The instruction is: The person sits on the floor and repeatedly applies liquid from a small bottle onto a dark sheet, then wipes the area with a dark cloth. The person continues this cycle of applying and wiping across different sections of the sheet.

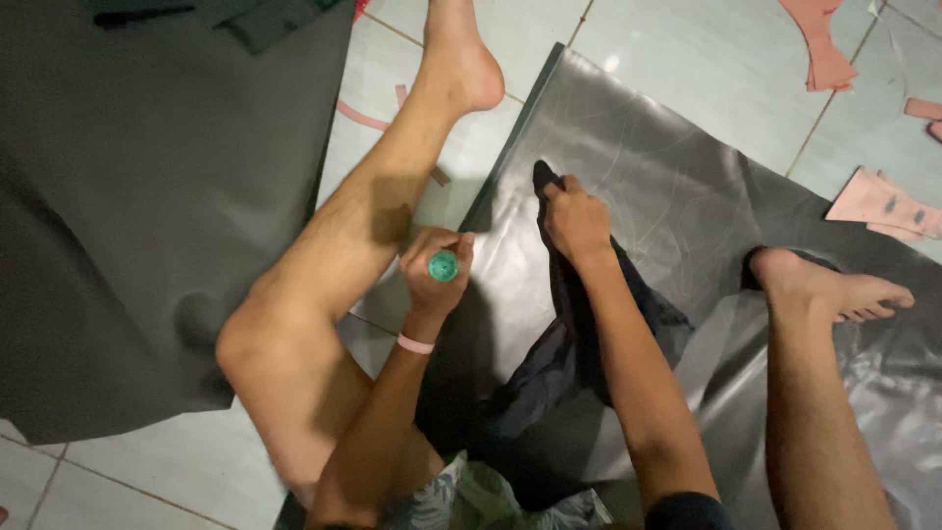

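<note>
The pen (444, 265) (only its green cap end shows) stands upright in the left hand (437, 267), whose fingers are clenched around it, at the left edge of the grey sheet (667, 186) spread on the tiled floor (706, 69). Just beside it, the right hand (574, 221) presses a dark cloth piece (589, 334) flat on the sheet, fingers curled over the piece's top end. A pink band (415, 344) circles the left wrist. The person's bare left leg (343, 245) lies across the floor beside the sheet; the right foot (834, 290) rests on the sheet. A larger dark cloth (147, 196) covers the floor at left, and pink paper cut-outs (883, 201) lie well apart at upper right.
</note>
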